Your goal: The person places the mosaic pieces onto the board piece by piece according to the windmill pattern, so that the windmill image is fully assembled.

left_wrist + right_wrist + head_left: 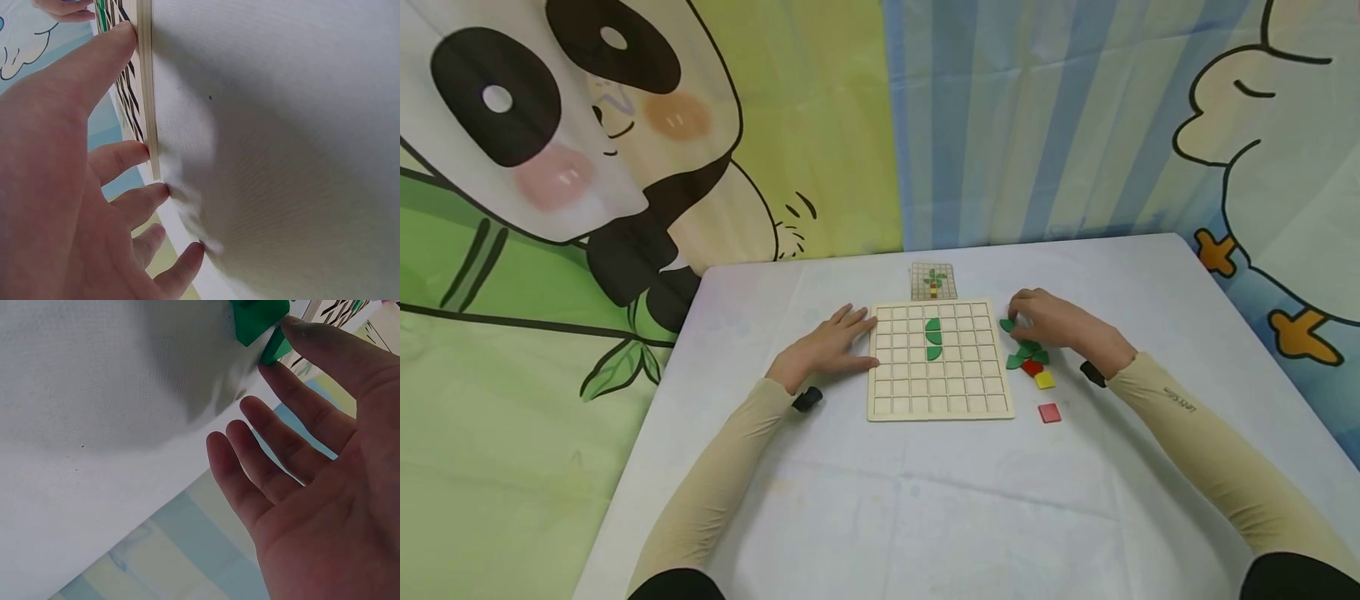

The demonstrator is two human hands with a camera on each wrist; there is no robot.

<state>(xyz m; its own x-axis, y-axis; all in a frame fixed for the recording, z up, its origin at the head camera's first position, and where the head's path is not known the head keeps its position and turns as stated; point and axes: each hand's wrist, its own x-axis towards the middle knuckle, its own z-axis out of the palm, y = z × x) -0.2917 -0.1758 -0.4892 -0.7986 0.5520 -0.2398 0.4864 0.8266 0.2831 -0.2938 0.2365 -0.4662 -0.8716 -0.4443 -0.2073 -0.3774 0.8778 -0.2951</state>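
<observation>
A square wooden grid board (891, 406) lies on the table, with several green rounded pieces (933, 337) in one column of its cells. My left hand (829, 343) rests at the board's left edge, fingers spread; in the left wrist view its thumb (106, 59) touches the rim. To the right of the board, my right hand (1048, 319) pinches a green piece (275, 347) between thumb and index finger, the other fingers extended. Close below that hand lie more loose green pieces (1027, 353), red pieces (1032, 367) and a yellow square (1045, 380).
Behind the board lies a small pattern card (933, 282) showing a green, red and yellow figure on a grid. A lone red square (1049, 413) is nearer the front on the white table (880, 508). A printed cloth backdrop (820, 125) hangs behind the table.
</observation>
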